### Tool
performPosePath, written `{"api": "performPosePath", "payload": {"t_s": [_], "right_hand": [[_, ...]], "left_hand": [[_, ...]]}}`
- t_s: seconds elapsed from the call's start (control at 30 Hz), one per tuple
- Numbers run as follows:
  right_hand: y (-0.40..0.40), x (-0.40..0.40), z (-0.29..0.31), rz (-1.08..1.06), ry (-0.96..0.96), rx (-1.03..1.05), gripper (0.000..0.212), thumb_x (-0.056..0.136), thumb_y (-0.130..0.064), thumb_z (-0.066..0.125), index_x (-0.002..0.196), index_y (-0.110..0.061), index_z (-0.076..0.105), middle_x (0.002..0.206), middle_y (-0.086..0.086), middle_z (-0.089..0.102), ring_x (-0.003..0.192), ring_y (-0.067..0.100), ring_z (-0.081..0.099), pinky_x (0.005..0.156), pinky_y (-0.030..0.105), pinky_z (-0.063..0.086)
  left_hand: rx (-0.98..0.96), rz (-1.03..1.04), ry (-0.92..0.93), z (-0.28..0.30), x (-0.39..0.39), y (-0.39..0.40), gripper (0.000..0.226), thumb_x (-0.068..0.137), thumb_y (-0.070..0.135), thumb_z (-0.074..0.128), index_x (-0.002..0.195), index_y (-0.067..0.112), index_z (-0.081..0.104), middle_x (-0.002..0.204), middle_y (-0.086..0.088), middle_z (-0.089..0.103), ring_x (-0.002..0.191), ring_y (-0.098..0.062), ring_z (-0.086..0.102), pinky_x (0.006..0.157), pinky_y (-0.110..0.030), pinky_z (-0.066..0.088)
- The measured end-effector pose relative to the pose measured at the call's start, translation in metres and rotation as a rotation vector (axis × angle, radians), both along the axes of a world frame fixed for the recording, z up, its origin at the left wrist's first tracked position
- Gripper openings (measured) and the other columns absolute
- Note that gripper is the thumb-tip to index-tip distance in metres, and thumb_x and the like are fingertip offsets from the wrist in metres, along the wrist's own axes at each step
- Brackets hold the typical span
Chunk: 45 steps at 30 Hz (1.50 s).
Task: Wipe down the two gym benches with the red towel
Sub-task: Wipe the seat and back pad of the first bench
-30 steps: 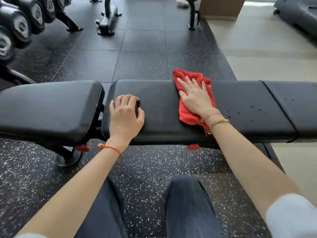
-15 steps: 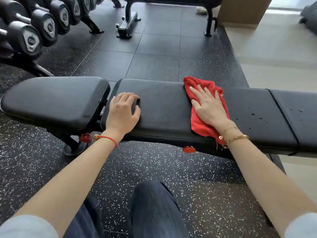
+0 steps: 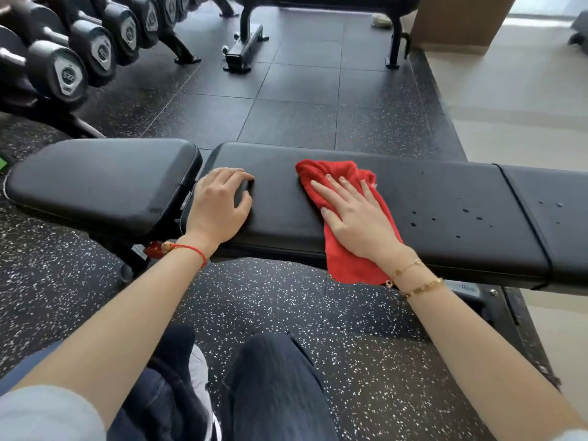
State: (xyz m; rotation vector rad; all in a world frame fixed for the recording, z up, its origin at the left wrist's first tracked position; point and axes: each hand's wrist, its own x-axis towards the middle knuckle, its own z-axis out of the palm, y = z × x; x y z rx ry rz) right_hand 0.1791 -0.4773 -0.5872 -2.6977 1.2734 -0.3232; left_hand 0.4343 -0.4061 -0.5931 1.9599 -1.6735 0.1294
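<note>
A black padded gym bench (image 3: pixel 445 198) lies across the view in front of me, with a separate seat pad (image 3: pixel 98 183) at its left end. The red towel (image 3: pixel 337 262) is spread over the long pad and hangs over the near edge. My right hand (image 3: pixel 356 218) presses flat on the towel, fingers spread. My left hand (image 3: pixel 219 208) rests on the left end of the long pad, fingers curled, holding nothing. Water droplets dot the pad right of the towel. A second bench (image 3: pixel 318 1) stands at the far top, mostly cut off.
A rack of dumbbells (image 3: pixel 79 52) runs along the upper left. The floor is black speckled rubber (image 3: pixel 302 109), with light tile (image 3: pixel 515 100) on the right. A brown box (image 3: pixel 458 20) stands at the top right. My knees are below the bench.
My right hand has slid the towel leftward along the pad, closer to my left hand. The view has tilted up, showing more of the dumbbells and far bench.
</note>
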Motion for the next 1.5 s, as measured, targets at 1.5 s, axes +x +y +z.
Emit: {"api": "performPosePath", "payload": {"t_s": [1.5], "right_hand": [[-0.056, -0.101, 0.009, -0.385, 0.024, 0.093, 0.052, 0.102, -0.034, 0.037, 0.152, -0.037, 0.024, 0.163, -0.003, 0.016, 0.151, 0.020, 0.014, 0.121, 0.046, -0.002]], "left_hand": [[0.099, -0.007, -0.027, -0.005, -0.107, -0.020, 0.038, 0.095, 0.021, 0.045, 0.131, 0.018, 0.055, 0.140, -0.005, 0.051, 0.134, -0.026, 0.040, 0.119, -0.049, 0.023]]}}
